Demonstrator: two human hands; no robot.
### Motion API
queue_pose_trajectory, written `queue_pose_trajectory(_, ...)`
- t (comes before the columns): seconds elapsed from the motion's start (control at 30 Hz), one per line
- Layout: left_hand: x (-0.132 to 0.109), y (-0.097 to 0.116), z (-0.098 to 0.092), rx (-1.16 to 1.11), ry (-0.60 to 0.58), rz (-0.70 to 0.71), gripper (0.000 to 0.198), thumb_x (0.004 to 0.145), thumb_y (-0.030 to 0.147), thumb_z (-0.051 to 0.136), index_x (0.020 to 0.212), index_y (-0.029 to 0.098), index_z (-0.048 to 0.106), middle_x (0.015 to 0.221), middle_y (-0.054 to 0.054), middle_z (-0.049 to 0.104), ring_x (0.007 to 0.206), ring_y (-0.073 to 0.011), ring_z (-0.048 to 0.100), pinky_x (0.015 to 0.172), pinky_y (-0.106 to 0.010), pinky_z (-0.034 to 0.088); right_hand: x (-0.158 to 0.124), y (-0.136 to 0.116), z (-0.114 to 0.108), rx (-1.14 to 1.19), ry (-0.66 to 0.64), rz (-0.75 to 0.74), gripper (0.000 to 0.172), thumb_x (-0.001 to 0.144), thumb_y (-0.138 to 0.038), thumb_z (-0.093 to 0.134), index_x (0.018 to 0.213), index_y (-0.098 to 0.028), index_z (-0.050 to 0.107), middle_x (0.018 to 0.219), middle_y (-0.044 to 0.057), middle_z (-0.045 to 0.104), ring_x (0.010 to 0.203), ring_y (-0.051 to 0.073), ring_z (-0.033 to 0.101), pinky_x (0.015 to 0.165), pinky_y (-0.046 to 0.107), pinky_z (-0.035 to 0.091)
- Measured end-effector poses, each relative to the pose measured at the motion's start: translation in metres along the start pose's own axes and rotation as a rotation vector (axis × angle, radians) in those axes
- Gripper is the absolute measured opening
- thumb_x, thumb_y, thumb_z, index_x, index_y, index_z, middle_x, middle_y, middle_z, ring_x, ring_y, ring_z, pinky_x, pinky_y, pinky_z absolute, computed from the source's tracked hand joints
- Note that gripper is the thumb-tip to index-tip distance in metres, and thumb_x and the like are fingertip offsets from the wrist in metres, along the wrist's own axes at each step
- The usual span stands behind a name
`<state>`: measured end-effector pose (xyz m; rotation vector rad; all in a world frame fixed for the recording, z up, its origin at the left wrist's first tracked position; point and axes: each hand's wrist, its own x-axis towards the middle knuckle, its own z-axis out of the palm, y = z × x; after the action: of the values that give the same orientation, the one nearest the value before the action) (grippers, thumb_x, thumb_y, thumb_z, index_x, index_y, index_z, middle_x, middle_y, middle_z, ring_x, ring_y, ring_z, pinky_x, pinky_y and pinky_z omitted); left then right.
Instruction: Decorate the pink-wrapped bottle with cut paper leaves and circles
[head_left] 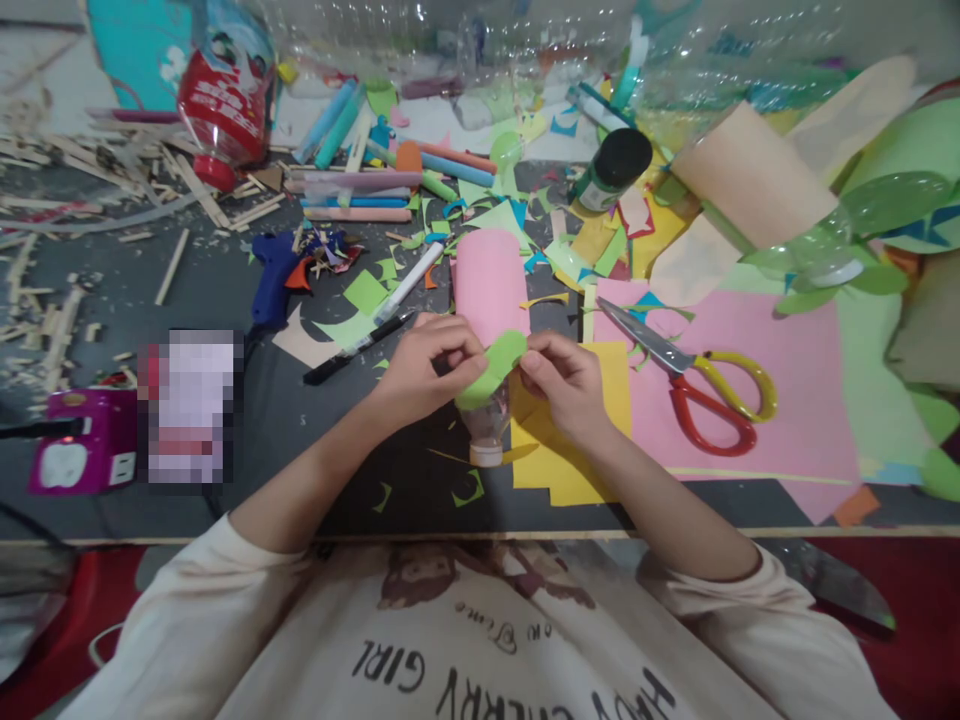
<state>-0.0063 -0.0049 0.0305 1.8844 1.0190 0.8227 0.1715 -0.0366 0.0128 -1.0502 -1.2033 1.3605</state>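
Note:
Between my two hands is a light green paper cutout (496, 368) with rounded ends. My left hand (431, 365) pinches its left side between thumb and fingers. At its upper right end, the fingertips of my right hand (562, 378) are closed on the edge. Behind and below the cutout lies a clear plastic bottle (486, 435) with its neck toward me. Pink paper (491, 280) is wrapped round the bottle's body. The cutout hides part of the bottle's shoulder, and I cannot tell whether it touches the bottle.
Red-and-yellow-handled scissors (679, 365) lie on pink paper (802, 400) at right, beside yellow sheets (577, 470). A blue glue gun (271, 275), a black pen (356, 350) and a white marker (412, 280) are at left. Paper scraps and a dark-capped jar (611, 170) lie beyond.

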Motion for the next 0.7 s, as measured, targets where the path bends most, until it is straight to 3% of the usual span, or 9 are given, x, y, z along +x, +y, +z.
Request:
queue_pose_trajectory(0.13,-0.002,0.003,0.007,0.000,0.119,-0.042,0.023,0.082,0.028,0.053,0.060,0.019,0.051,0.056,0.006,0.043,0.056,-0.0106,0.038,0.070,-0.031,0.034,-0.001,0.002,0.003,-0.109,0.006,-0.019,0.038,0.075,-0.057,0.071,0.073,-0.021,0.060,0.052,-0.008,0.041,0.045,0.007,0.036,0.045,0.023,0.034)
queue_pose_trajectory(0.33,-0.004,0.000,0.014,0.043,0.116,0.053,0.025,0.081,0.027,0.054,0.058,0.019,0.047,0.056,0.006,0.044,0.056,-0.0100,0.041,0.068,-0.031,0.032,0.002,-0.002,0.003,-0.170,0.036,-0.071,0.039,0.081,-0.058,0.064,0.072,-0.021,0.058,0.058,-0.005,0.051,0.052,0.009,0.045,0.048,0.023,0.037)
queue_pose_trajectory(0.53,-0.004,-0.006,0.016,0.100,0.134,0.122,0.028,0.082,0.026,0.053,0.058,0.019,0.040,0.055,0.007,0.039,0.055,-0.0098,0.041,0.065,-0.031,0.031,0.000,0.000,0.002,-0.225,0.015,-0.048,0.039,0.084,-0.056,0.060,0.071,-0.020,0.056,0.055,-0.006,0.044,0.049,0.008,0.038,0.046,0.022,0.032)
queue_pose_trajectory(0.7,-0.006,-0.005,0.017,0.131,0.189,0.129,0.034,0.088,0.032,0.052,0.058,0.020,0.041,0.053,0.006,0.042,0.055,-0.0104,0.044,0.064,-0.031,0.034,-0.001,0.002,0.002,-0.232,0.034,-0.119,0.027,0.084,-0.046,0.064,0.077,-0.020,0.063,0.059,-0.005,0.049,0.053,0.009,0.041,0.050,0.024,0.035)
